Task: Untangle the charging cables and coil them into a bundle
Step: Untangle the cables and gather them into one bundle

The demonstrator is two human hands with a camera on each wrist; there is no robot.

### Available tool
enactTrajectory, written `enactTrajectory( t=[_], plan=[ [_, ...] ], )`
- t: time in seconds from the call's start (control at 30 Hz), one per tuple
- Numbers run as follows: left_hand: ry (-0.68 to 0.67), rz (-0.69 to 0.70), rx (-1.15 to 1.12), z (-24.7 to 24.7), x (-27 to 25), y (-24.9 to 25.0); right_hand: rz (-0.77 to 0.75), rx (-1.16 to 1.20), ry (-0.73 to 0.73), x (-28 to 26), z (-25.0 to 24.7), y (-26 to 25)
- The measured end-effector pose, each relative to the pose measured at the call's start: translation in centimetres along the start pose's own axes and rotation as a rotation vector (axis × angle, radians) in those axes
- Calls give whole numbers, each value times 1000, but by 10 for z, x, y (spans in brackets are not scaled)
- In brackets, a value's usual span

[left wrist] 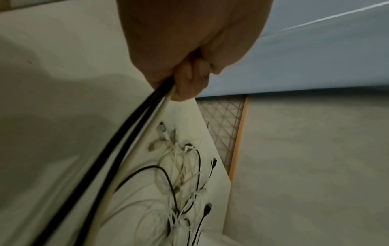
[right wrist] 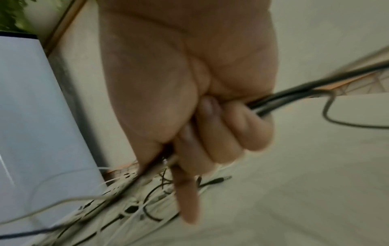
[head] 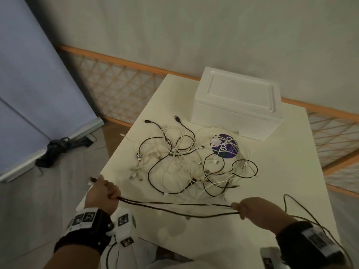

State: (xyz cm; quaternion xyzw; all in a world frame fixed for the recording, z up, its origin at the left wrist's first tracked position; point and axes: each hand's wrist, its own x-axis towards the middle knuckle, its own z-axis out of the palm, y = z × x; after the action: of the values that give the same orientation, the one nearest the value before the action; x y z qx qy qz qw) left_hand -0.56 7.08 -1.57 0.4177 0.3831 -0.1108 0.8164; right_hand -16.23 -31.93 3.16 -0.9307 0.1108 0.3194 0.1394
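A tangle of black and white charging cables (head: 194, 162) lies in the middle of the white table (head: 281, 181). My left hand (head: 105, 189) grips several strands of black and white cable (head: 174, 207) at the table's near left corner, plug ends sticking out past its knuckles. My right hand (head: 252, 207) grips the same strands at the near right, and they stretch between both hands above the table. In the left wrist view the fist (left wrist: 189, 79) closes on black and white strands (left wrist: 134, 138). In the right wrist view curled fingers (right wrist: 221, 133) hold black strands (right wrist: 294, 96).
A white box (head: 237, 103) stands at the table's far side, with a round purple sticker (head: 225, 146) under the cables in front of it. A black cable loop (head: 303, 210) trails off near my right wrist. A lattice fence (head: 120, 86) and blue panel (head: 29, 84) stand behind.
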Motion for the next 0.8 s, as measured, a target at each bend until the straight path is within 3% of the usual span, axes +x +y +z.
enactTrajectory(
  t=[0.07, 0.1, 0.23, 0.3, 0.4, 0.5, 0.57, 0.7, 0.8],
  plan=[
    [-34, 2, 0, 13, -4, -10, -14, -177, -22, 6, 9, -13],
    [-65, 1, -13, 21, -8, -12, -46, -220, 47, 9, 10, -23],
    [-139, -4, -94, 34, -19, -16, -200, -65, 605, 27, -4, -63],
    [-225, -12, -16, 35, -26, -19, -215, -97, 740, 39, -13, -76],
    [-295, -55, 168, 40, -38, -20, -151, -268, 597, 56, -27, -90],
    [-331, -35, 237, 47, -46, -19, -198, -395, 514, 70, -38, -99],
    [-351, -48, 240, 50, -44, -16, -214, -289, 519, 72, -45, -112],
    [-391, -185, 207, 58, -39, -15, -242, 169, 581, 69, -56, -139],
    [-506, -294, 302, 72, -42, -12, -295, 241, 717, 65, -76, -154]
  ],
)
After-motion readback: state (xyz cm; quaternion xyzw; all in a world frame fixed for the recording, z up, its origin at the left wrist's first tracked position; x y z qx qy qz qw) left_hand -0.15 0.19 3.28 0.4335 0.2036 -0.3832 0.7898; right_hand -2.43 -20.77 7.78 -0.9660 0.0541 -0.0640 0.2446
